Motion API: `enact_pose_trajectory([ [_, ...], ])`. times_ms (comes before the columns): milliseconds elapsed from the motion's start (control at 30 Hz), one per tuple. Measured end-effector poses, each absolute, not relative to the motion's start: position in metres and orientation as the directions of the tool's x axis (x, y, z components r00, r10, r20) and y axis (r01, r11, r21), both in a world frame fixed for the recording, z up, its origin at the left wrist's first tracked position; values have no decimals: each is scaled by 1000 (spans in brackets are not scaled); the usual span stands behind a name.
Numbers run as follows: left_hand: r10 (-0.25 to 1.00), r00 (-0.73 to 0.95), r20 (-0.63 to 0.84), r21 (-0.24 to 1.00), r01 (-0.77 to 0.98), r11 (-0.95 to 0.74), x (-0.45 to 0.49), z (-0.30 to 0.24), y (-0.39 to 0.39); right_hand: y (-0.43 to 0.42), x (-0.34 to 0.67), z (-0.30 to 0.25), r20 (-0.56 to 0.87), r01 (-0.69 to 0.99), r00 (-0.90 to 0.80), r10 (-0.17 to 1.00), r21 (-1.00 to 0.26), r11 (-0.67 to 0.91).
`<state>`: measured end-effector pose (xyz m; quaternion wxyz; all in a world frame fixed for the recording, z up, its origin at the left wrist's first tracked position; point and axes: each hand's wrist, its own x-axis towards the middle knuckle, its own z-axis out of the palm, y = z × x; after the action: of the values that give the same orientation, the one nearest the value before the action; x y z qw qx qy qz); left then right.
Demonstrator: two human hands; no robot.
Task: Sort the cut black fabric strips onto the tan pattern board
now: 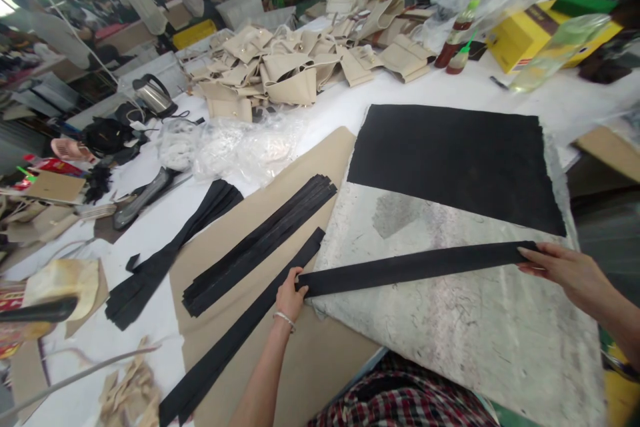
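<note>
A long black strip (415,267) lies across a grey, glue-stained board (465,333). My left hand (290,297) pinches its left end at the board's edge. My right hand (570,273) holds its right end, fingers closed on it. A large black sheet (450,160) covers the board's far part. Left of the board, a stack of black strips (260,243) and one long strip (240,333) rest on brown cardboard (310,360).
More black strips (170,253) lie on the white table to the left. Beige bag pieces (290,67) are piled at the back, with clear plastic (235,147), a kettle (153,95), bottles (457,37) and a yellow box (530,30). People work far left.
</note>
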<state>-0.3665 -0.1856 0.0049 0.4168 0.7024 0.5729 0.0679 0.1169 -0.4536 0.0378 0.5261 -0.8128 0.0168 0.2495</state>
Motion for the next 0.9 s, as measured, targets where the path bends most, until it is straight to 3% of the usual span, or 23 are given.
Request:
enact_pose_trajectory([
  [100,842,359,-402,603,796,-51,-362,9,-187,-460,122,31,-524,-415,821,229,-821,-392],
  [500,795,439,-420,549,820,-163,-349,4,-177,-477,140,17,-563,-446,794,230,-796,-409],
  [700,801,419,-427,562,817,-128,-349,4,-176,-478,146,13,-504,-403,836,216,-832,-383],
  [900,780,410,-473,656,755,1,-355,-2,-174,-481,151,7,-482,-363,843,239,-837,-411],
])
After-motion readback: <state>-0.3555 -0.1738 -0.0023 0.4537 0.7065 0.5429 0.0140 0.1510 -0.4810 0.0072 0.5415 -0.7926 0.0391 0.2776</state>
